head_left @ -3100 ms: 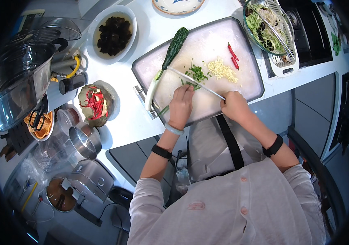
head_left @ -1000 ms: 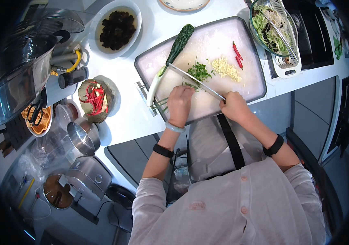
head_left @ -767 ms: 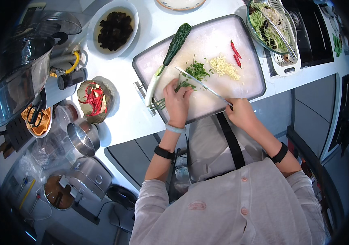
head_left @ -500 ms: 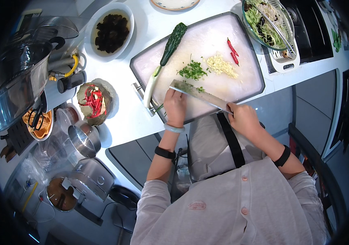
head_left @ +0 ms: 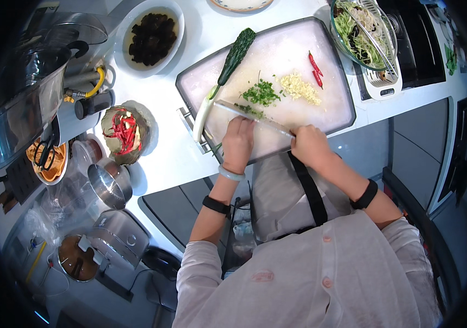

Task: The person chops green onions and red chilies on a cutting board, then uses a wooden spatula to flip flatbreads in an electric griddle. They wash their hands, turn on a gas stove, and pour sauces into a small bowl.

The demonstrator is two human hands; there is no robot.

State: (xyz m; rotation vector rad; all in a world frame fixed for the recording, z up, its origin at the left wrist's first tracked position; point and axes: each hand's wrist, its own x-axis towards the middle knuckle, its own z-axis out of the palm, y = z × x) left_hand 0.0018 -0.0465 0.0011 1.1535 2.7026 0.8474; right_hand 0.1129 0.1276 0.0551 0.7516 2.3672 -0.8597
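Note:
My right hand grips the handle of a kitchen knife, a broad-bladed cleaver slanting up-left across the cutting board. My left hand is closed, fingers curled right beside the blade. Thin green stalks poke out by its wrist; their other ends are hidden under the hand. Small cut greens lie along the blade's far side. Beyond it are a pile of chopped greens, minced garlic and red chilies. A cucumber and a white leek stalk rest along the board's left side.
Left of the board stand a white bowl of dark pieces in liquid and a dish of cut red chilies. A glass bowl of shredded vegetables with chopsticks sits at the far right, beside a black hob. A steel bowl is at the left.
The knife and my right hand have shifted left, and the blade now reaches close to the leek. My left hand stays beside the blade. The whole view has shifted slightly.

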